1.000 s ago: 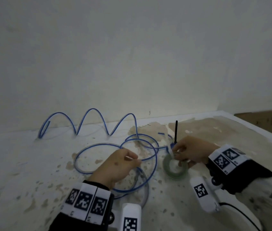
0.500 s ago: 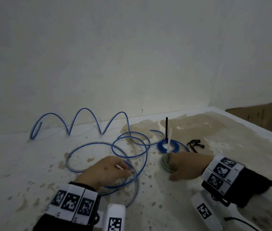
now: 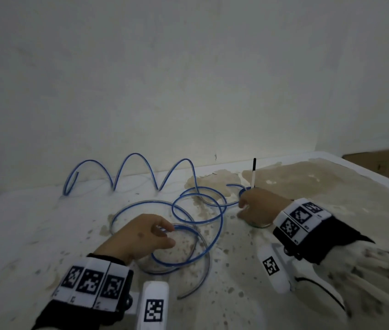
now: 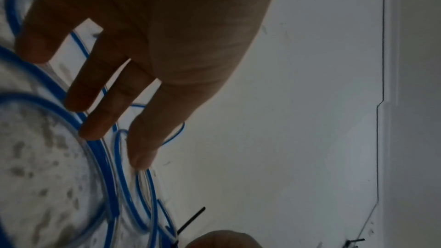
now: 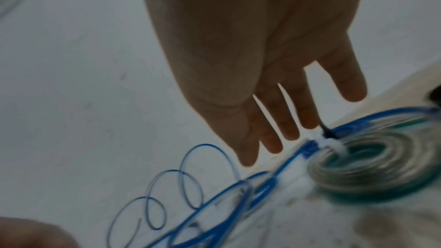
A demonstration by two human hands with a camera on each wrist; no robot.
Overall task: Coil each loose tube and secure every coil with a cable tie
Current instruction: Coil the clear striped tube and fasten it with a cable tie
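Observation:
A long loose blue tube (image 3: 222,219) sprawls over the table, with arches at the back and flat loops in the middle. A clear tube (image 3: 208,265) curls under the loops. My left hand (image 3: 165,234) hovers over the near loops, and its straight fingers (image 4: 93,120) touch the blue tube (image 4: 105,157). My right hand (image 3: 243,208) lies flat over a tied green coil (image 3: 260,226), hiding most of it. In the right wrist view that hand (image 5: 286,135) holds nothing above the green coil (image 5: 372,173). A black and white cable tie tail (image 3: 253,172) sticks up beside it.
The stained table top (image 3: 319,186) ends at a white wall behind and at an edge on the right. A cardboard box (image 3: 384,165) stands beyond that edge. A small tied blue coil (image 3: 242,192) peeks out behind my right hand.
My right hand has let go of the tie and flattened over the green coil on the table. My left hand has gone from a pinch to spread fingers over the loops.

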